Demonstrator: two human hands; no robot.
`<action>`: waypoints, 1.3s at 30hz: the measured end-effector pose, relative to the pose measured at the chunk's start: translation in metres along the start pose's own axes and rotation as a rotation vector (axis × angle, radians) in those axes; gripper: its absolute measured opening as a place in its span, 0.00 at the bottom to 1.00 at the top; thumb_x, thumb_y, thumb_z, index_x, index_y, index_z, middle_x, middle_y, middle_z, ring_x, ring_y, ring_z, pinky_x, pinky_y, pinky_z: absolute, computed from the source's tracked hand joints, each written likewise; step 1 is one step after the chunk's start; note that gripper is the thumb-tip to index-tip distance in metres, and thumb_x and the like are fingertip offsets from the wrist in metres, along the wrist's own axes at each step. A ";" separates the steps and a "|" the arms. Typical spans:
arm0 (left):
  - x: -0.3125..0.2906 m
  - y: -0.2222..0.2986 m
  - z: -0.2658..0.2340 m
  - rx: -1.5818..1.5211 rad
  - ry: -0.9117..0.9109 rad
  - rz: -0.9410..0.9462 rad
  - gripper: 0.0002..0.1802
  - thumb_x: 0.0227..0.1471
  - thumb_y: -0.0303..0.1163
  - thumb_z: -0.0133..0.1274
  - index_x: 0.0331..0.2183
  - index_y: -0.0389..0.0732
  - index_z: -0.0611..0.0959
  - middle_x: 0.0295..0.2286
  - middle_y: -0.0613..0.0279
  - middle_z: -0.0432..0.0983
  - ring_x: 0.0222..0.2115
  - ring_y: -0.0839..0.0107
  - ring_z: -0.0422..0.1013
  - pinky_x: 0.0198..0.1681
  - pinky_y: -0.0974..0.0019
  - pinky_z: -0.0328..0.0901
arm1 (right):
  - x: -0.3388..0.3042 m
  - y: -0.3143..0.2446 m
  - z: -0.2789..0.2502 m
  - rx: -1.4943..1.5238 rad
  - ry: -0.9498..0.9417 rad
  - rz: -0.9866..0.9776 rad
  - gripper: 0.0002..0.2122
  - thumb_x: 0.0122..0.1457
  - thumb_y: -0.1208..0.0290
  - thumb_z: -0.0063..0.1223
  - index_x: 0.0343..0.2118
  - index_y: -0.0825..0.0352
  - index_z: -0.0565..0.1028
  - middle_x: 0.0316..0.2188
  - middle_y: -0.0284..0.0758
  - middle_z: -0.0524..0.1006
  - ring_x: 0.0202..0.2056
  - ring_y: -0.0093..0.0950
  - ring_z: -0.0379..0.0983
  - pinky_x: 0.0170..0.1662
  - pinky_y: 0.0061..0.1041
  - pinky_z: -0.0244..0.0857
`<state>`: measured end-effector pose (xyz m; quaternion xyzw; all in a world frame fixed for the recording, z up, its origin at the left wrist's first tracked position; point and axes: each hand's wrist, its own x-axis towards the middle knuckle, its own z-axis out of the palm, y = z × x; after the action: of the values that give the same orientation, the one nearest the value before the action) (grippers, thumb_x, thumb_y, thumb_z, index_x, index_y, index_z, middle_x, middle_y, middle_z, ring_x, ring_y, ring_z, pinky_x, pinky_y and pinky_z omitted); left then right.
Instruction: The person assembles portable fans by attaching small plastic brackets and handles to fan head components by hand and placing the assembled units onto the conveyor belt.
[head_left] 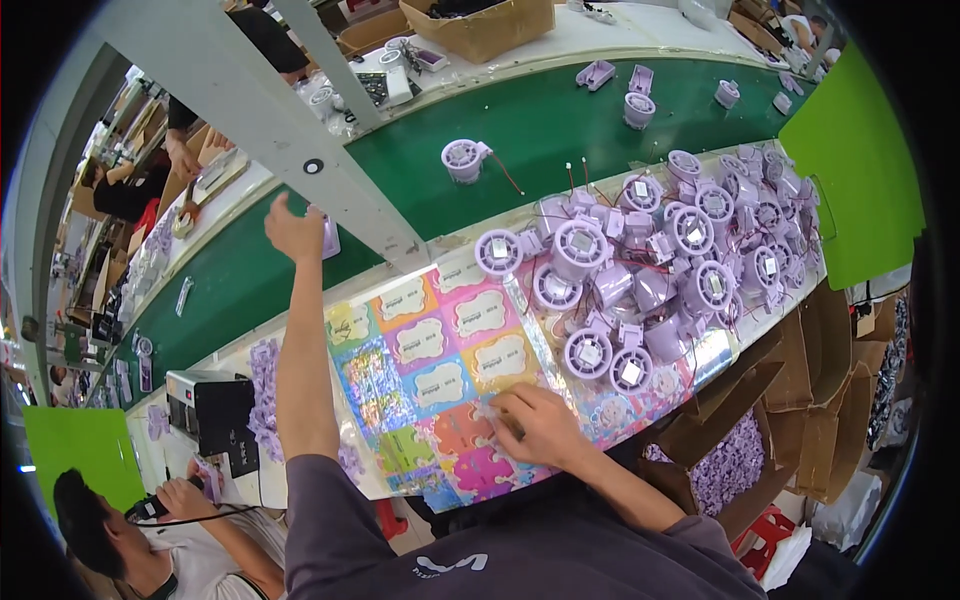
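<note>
The printed sheets at the centre are checkered with orange, pink, yellow, green and blue squares, many marked with a scalloped white panel; a silvery, rainbow-speckled patch is seen at their left. Pale lilac is shared by the heaped round housings, which are dotted with white squares and crossed by red wires. The belt is coloured plain deep green; brighter lime is shown by the panel at the right edge.
</note>
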<state>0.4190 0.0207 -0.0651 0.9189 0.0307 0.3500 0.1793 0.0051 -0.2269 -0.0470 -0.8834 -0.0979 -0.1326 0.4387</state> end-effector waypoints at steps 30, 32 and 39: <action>-0.009 0.129 0.024 -0.348 -1.033 0.526 0.45 0.47 0.59 0.64 0.63 0.59 0.66 0.44 0.44 0.72 0.51 0.47 0.67 0.56 0.50 0.60 | 0.001 -0.014 0.020 -0.262 -0.021 -0.141 0.08 0.51 0.69 0.60 0.32 0.66 0.74 0.27 0.39 0.73 0.32 0.38 0.75 0.35 0.37 0.69; -0.008 0.128 0.023 -0.463 -1.012 0.518 0.44 0.46 0.57 0.66 0.60 0.54 0.69 0.43 0.45 0.73 0.50 0.49 0.69 0.55 0.53 0.62 | 0.001 -0.014 0.021 -0.259 -0.017 -0.130 0.08 0.51 0.69 0.60 0.31 0.66 0.74 0.27 0.39 0.73 0.32 0.38 0.74 0.34 0.37 0.69; 0.000 0.084 -0.004 -0.510 -0.819 0.552 0.30 0.37 0.47 0.70 0.43 0.45 0.81 0.39 0.50 0.81 0.40 0.51 0.77 0.44 0.54 0.70 | 0.007 -0.013 0.017 -0.233 0.015 -0.147 0.08 0.49 0.72 0.62 0.30 0.66 0.74 0.25 0.39 0.72 0.29 0.40 0.73 0.32 0.37 0.68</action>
<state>0.4108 -0.0564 -0.0326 0.8813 -0.3691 -0.0055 0.2952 0.0105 -0.2057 -0.0448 -0.9178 -0.1427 -0.1815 0.3230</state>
